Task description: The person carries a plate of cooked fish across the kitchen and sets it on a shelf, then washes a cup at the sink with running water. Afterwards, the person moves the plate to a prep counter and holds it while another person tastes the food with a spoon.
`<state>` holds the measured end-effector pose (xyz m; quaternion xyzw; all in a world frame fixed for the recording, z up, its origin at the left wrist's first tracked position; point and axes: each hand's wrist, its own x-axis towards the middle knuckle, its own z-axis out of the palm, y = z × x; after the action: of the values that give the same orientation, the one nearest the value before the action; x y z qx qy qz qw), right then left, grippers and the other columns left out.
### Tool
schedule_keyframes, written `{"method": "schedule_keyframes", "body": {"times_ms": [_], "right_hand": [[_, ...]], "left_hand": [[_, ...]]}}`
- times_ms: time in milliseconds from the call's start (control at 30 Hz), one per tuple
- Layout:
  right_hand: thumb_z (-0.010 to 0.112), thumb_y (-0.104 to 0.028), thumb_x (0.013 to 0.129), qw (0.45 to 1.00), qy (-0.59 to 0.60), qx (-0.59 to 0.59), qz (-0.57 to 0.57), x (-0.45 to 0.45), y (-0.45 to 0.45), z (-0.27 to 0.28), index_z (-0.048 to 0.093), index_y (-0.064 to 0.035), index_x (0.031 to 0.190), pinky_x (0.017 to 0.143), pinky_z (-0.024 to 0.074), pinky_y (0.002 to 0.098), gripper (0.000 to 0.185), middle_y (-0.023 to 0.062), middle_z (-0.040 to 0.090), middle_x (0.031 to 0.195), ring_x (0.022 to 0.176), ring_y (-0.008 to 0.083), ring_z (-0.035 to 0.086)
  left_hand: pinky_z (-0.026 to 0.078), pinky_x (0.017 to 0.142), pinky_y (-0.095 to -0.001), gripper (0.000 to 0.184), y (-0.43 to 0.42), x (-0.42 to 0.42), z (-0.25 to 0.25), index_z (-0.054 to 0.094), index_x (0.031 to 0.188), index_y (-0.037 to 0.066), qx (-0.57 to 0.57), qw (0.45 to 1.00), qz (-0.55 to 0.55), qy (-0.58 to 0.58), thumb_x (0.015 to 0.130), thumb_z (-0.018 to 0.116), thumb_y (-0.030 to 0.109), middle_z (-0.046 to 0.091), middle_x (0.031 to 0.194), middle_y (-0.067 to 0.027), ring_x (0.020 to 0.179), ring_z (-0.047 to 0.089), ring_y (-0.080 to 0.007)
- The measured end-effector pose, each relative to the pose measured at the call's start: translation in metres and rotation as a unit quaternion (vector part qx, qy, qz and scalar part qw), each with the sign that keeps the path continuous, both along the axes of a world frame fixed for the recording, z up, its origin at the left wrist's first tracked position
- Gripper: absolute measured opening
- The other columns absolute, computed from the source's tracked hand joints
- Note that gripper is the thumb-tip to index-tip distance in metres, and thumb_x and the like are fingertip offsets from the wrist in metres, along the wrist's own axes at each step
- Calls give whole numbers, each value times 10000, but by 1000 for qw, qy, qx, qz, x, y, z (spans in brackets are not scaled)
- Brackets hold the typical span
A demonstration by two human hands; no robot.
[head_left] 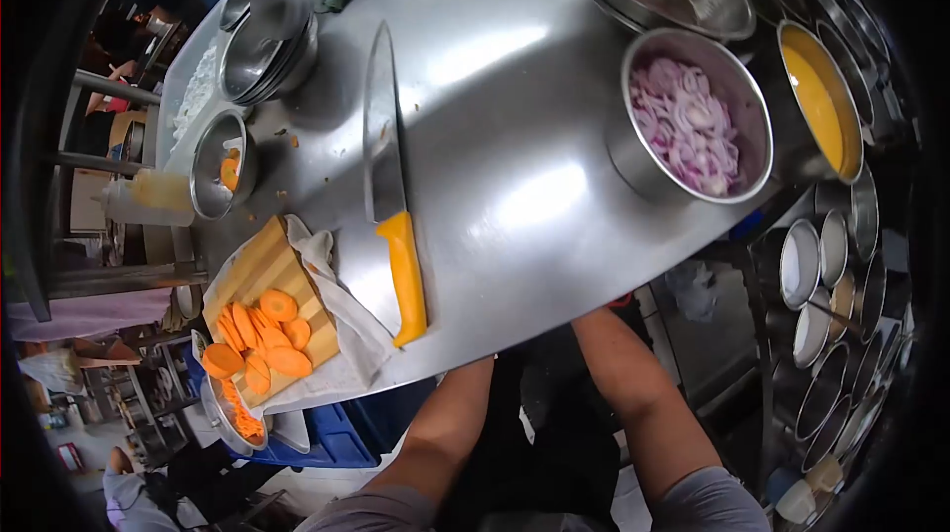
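Both my forearms reach forward toward the near edge of the steel table (505, 265), and my hands are hidden below it. Closest to my left arm on the tabletop lies a chef's knife (386, 176), its yellow handle toward me and its blade pointing away. Left of the knife, a wooden cutting board (247, 275) carries sliced carrots (259, 334) and rests on a white cloth (354, 329). A steel pot (754, 126) with sliced red onions (688, 126) stands on the right side. What either hand touches cannot be seen.
Stacked steel bowls (247, 72) and a small bowl (203, 191) with carrot pieces stand at left, near a squeeze bottle (158, 197). Shredded carrot (242, 418) sits below the board. At right are a container of yellow liquid (816, 101) and several seasoning bowls (800, 260). Other people work at left.
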<state>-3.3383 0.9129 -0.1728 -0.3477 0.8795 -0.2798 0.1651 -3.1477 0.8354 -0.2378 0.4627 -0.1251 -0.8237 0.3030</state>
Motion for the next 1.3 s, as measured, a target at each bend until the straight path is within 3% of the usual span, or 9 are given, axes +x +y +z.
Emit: {"method": "schedule_keyframes", "body": {"times_ms": [167,300,467,567,667,800,967,1200,1300], "right_hand": [[527,-399,1011,968,-197,-66,-137,12,-10,6,478,-99,1415,994,486,460,505,103,522,1398,1233,289,547],[519,-395,1031,757,-524,-231,-313,60,43,56,480,-93,1404,967,501,460,482,96,534,1365,1214,274,553],[470,-599,987,545,-698,-415,-207,97,180,235,505,-119,1396,1042,443,519,632,113,455,1495,1372,315,444],[460,-605,991,548,-640,-507,-180,108,228,368,520,-103,1380,1065,421,531,638,148,410,1521,1393,333,418],[471,-684,949,646,-478,-593,49,124,259,536,470,-70,1435,1103,357,543,783,229,283,1568,1433,350,356],[534,-693,905,712,-251,-623,205,174,270,666,557,-64,1378,1070,341,605,788,353,265,1517,1392,497,338],[686,-592,870,633,-92,-733,232,252,252,697,647,-110,1320,929,439,671,661,428,332,1443,1321,629,364],[597,-685,863,747,111,-629,185,346,342,713,673,-102,1275,986,412,629,718,433,305,1459,1314,619,373],[547,-666,923,768,118,-629,-29,418,391,706,657,-71,1250,989,458,541,688,379,384,1410,1271,520,470]], "left_hand": [[568,874,-417,476,-11,1,-13,403,1466,120,-21,994,-63,-92,1033,538,263,614,1252,-133,1143,606,-283],[564,877,-416,483,-4,11,-11,399,1471,122,-82,958,-200,-188,1035,539,277,622,1237,-134,1135,609,-283],[573,816,-391,468,8,56,5,432,1446,112,-17,873,-476,-107,1049,521,343,671,1116,-124,1012,662,-266],[578,630,-336,362,38,28,172,496,1377,86,-109,771,-610,-147,1063,491,266,690,1017,-120,791,694,-197],[570,624,-315,344,45,13,225,514,1361,107,-135,547,-820,-98,1060,498,273,696,1000,-115,792,692,-178],[566,657,-322,340,56,-36,240,535,1336,104,-206,414,-886,-28,1047,521,281,704,1016,-104,803,689,-180],[532,603,-282,296,125,-105,315,560,1281,82,-309,319,-896,8,1046,514,255,676,969,-80,755,655,-150],[547,621,-294,345,259,-114,356,574,1293,68,-356,238,-893,136,1042,533,301,687,1002,-98,780,684,-177],[551,637,-296,352,307,-94,352,561,1309,73,-333,196,-910,153,1049,521,306,689,1024,-108,785,681,-172]]}}
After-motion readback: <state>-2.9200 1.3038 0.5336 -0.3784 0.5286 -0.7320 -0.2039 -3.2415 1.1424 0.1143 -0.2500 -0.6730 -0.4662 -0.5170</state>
